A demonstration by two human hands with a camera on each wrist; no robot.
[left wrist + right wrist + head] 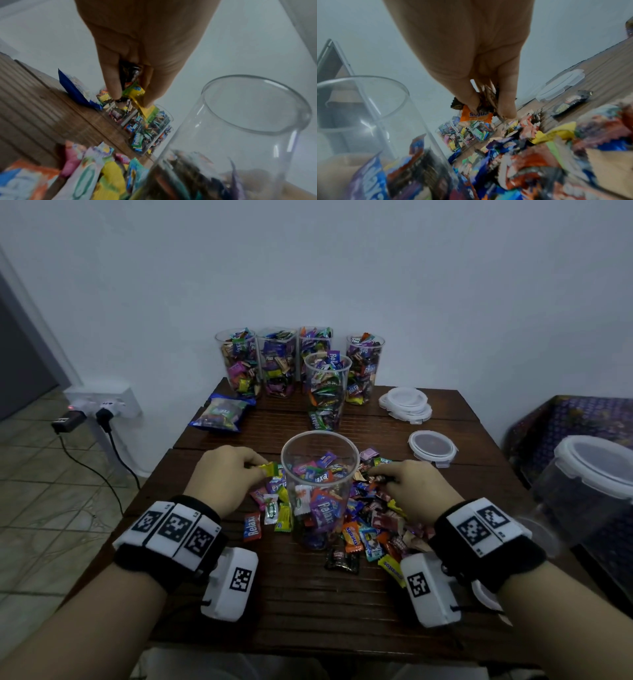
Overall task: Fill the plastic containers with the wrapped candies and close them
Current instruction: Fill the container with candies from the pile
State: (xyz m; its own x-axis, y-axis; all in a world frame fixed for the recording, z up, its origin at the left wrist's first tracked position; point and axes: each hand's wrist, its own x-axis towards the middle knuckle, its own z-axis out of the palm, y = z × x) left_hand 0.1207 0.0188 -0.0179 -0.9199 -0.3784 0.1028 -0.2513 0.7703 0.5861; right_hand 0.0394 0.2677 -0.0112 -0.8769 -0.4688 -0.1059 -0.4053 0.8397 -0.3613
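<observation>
A clear round plastic container (320, 460), partly filled with wrapped candies, stands open at the table's middle, and its rim (257, 102) shows in the left wrist view. My left hand (233, 470) is just left of it and pinches a yellow-green candy (270, 469) (135, 93) with darker wrappers behind. My right hand (407, 484) is just right of it, over the loose candy pile (373, 529), gripping several candies, an orange one (476, 115) among them. Its fingertips (506, 108) are bunched around them.
Several filled, lidless containers (277, 361) line the back of the wooden table (308, 594). A candy bag (222, 414) lies back left. Stacked lids (406, 404) and a single lid (432, 446) lie back right. An empty lidded container (589, 487) stands off the right edge.
</observation>
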